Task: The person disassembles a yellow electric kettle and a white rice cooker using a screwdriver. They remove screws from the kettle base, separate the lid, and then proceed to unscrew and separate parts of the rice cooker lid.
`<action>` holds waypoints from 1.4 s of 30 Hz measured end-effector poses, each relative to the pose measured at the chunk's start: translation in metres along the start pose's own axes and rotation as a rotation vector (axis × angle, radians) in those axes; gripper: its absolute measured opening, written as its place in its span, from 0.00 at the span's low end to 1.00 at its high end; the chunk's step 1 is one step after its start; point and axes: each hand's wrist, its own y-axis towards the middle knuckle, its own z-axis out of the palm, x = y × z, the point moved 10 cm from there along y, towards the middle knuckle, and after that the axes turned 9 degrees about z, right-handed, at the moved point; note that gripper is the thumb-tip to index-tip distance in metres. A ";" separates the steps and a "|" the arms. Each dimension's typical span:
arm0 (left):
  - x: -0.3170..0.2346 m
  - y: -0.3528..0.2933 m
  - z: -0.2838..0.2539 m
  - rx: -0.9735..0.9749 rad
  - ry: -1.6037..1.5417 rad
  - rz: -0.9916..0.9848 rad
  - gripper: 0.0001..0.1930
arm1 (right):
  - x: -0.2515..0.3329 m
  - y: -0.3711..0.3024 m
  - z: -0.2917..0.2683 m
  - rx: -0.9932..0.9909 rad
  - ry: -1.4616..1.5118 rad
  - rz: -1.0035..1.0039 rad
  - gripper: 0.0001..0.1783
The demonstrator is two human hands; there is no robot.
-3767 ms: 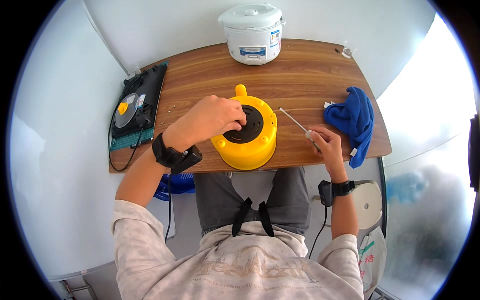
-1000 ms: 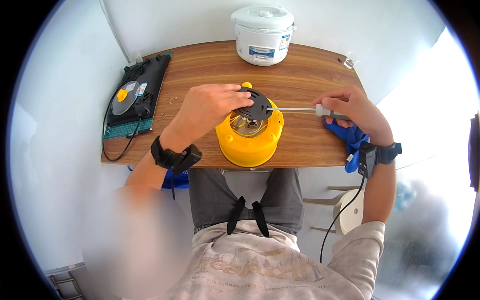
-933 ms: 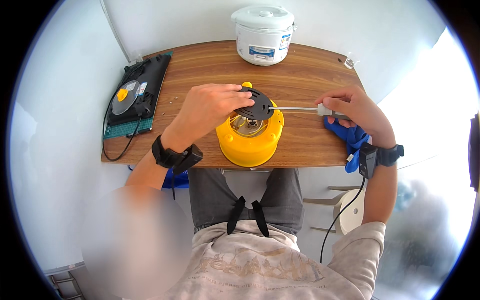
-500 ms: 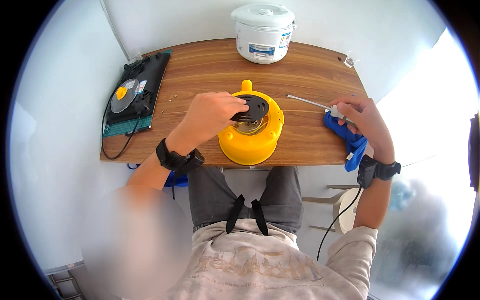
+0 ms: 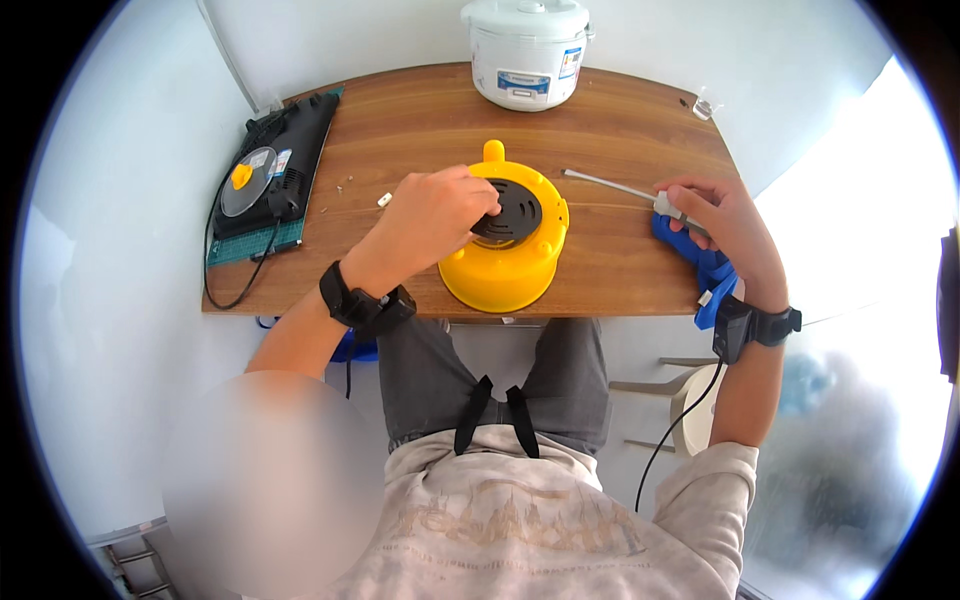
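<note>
A yellow round appliance housing rests bottom-up at the table's near middle, its small feet showing on the rim. Over its round opening lies a black slotted cover, almost level. My left hand grips this cover by its left edge with bent fingers; the thumb is hidden. On the right, my right hand is closed round the pale handle of a screwdriver. Its metal shaft points left toward the housing, with the tip apart from it, above the wood.
A white rice cooker stands at the back of the wooden table. Blue cloth lies under my right hand. At left, a black appliance with a cord sits on a green mat. A small white piece lies beside my left hand.
My left hand has brought the black cover from a tilt down to nearly flat over the opening, hiding the wires seen inside before. My right hand still holds the screwdriver, nearly unmoved.
</note>
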 end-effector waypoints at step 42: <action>0.018 -0.010 0.019 0.245 -0.415 -0.186 0.28 | -0.027 0.000 0.017 0.048 -0.030 -0.027 0.12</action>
